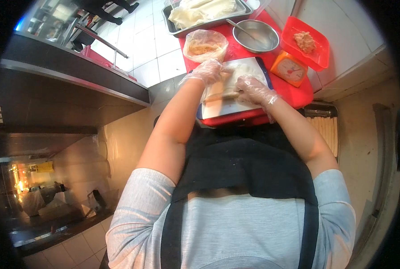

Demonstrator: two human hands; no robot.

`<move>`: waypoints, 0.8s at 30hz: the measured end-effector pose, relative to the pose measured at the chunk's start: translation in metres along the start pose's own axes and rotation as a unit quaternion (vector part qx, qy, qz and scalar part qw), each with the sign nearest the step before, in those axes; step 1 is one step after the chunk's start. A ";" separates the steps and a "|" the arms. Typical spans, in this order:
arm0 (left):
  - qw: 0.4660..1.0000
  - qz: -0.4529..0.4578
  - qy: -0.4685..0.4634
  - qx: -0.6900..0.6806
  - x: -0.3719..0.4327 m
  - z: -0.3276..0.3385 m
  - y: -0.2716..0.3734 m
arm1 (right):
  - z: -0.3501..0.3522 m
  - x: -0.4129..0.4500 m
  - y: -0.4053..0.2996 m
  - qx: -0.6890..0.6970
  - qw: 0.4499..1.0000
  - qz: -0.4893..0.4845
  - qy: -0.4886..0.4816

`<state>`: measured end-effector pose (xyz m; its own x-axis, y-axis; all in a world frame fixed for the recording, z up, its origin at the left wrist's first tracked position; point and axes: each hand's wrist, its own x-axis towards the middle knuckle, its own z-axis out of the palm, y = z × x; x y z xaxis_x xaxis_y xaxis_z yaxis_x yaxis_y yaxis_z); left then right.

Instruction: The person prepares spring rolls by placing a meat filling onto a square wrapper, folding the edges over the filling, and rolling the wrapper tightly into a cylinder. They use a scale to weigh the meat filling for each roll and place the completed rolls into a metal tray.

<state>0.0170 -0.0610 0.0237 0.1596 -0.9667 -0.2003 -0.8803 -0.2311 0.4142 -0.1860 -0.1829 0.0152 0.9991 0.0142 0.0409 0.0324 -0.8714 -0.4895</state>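
Note:
A white cutting board (216, 111) with dark blue ends lies before me. On it is a thin, pale dough sheet (245, 70), with a narrow roll-like strip (220, 97) along its near side. My left hand (206, 72), in a clear plastic glove, reaches over the sheet's left part; its fingertips touch the sheet, but their grip is unclear. My right hand (255, 90), gloved likewise, has bent fingers pinching the sheet near the strip's right end. The gloves and fingers hide parts of the sheet.
Behind the board stand a plastic bag of shredded filling (205, 47), a steel bowl (267, 33) with a spoon, and a metal tray (173, 30) of dough sheets. An orange dial scale (289, 69) carries a red tray (317, 50) with minced filling. Finished rolls (322, 131) lie lower right.

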 end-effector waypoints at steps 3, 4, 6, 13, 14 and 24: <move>0.998 -0.039 0.029 0.045 -0.005 0.009 -0.017 | -0.018 0.024 -0.040 0.035 0.990 0.044 -0.133; 0.999 -0.032 0.028 -0.001 -0.004 0.010 -0.016 | -0.013 0.027 -0.042 0.036 0.989 0.036 -0.140; 0.998 -0.023 0.027 -0.047 -0.003 0.011 -0.010 | -0.005 0.034 -0.040 0.027 0.995 0.004 -0.098; 0.998 0.024 0.046 -0.022 -0.005 0.006 -0.004 | 0.019 0.036 -0.046 0.056 0.997 0.010 -0.042; 0.998 0.015 0.055 -0.039 -0.002 0.006 -0.001 | 0.024 0.033 -0.044 0.046 0.999 0.018 -0.003; 0.997 -0.021 0.007 -0.070 0.003 -0.002 0.011 | 0.049 0.032 -0.044 0.047 0.997 0.020 0.064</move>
<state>0.0080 -0.0664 0.0292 0.2026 -0.9568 -0.2087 -0.8017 -0.2844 0.5257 -0.1543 -0.1203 -0.0047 0.9878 -0.0874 0.1285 0.0018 -0.8203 -0.5719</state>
